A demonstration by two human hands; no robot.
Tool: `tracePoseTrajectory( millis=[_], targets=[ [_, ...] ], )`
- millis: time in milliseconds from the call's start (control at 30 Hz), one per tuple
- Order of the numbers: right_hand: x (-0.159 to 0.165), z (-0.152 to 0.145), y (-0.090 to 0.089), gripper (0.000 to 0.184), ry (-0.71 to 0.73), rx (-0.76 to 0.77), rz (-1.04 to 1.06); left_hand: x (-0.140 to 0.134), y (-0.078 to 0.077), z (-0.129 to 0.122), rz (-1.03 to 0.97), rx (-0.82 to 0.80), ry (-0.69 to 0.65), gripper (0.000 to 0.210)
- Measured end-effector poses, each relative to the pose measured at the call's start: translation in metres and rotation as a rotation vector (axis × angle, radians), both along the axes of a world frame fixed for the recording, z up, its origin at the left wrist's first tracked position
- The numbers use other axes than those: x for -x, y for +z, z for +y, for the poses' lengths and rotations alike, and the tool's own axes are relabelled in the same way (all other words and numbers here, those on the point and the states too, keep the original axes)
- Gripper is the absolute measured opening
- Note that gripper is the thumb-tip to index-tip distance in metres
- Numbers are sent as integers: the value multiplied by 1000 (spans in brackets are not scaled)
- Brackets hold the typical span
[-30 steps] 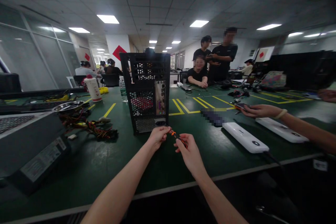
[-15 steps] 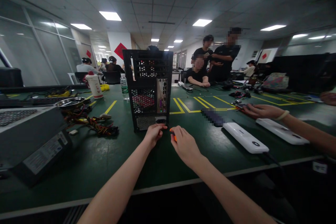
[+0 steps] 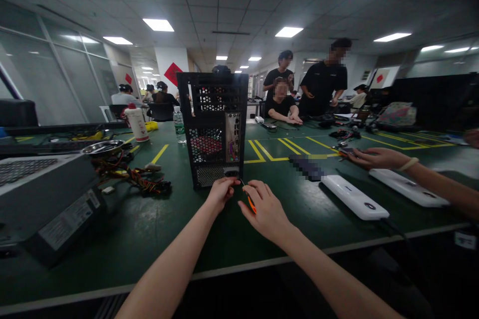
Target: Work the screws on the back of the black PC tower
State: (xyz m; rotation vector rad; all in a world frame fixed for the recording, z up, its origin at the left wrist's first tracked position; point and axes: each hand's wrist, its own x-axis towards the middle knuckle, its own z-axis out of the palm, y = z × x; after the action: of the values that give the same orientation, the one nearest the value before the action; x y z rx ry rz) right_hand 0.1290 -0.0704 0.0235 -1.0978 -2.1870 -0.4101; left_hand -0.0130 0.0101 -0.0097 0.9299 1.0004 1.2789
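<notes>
A black computer case (image 3: pixel 216 122) stands upright on the green table, its perforated back panel facing me. My left hand (image 3: pixel 223 192) is closed in a pinch at the lower right of that panel, beside the power supply grille; whatever lies between its fingertips is too small to make out. To the right, my right hand (image 3: pixel 266 207) grips a screwdriver (image 3: pixel 252 204) with an orange and black handle. Its thin shaft points up and left, towards the left fingertips and the case's lower right edge. Most of the handle is hidden by the palm.
At left lie a grey power supply unit (image 3: pixel 45 199), its bundled cables (image 3: pixel 140 179) and a metal dish (image 3: pixel 103 147). Two white power banks (image 3: pixel 354 197) are at right, near another person's hand (image 3: pixel 374 158). A water bottle (image 3: pixel 179 124) stands behind the case.
My right thumb and fingers have spread on the screwdriver's handle, and its shaft now shows. My left hand stays in its pinch by the case. The view has shifted slightly.
</notes>
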Motion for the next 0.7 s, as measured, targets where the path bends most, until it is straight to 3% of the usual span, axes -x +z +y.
tracePoseTrajectory(
  millis=[167, 267, 467, 700],
  targets=[
    [-2, 2, 9, 27, -305, 70, 121, -1, 0, -1, 10, 0, 12, 20],
    [0, 7, 15, 21, -364, 55, 213, 0, 1, -1, 13, 4, 19, 21],
    [12, 11, 2, 10, -126, -121, 192, 1, 0, -1, -14, -6, 10, 20],
    [22, 1, -3, 6, 15, -32, 58, 2, -3, 1, -9, -5, 3, 21]
  ],
)
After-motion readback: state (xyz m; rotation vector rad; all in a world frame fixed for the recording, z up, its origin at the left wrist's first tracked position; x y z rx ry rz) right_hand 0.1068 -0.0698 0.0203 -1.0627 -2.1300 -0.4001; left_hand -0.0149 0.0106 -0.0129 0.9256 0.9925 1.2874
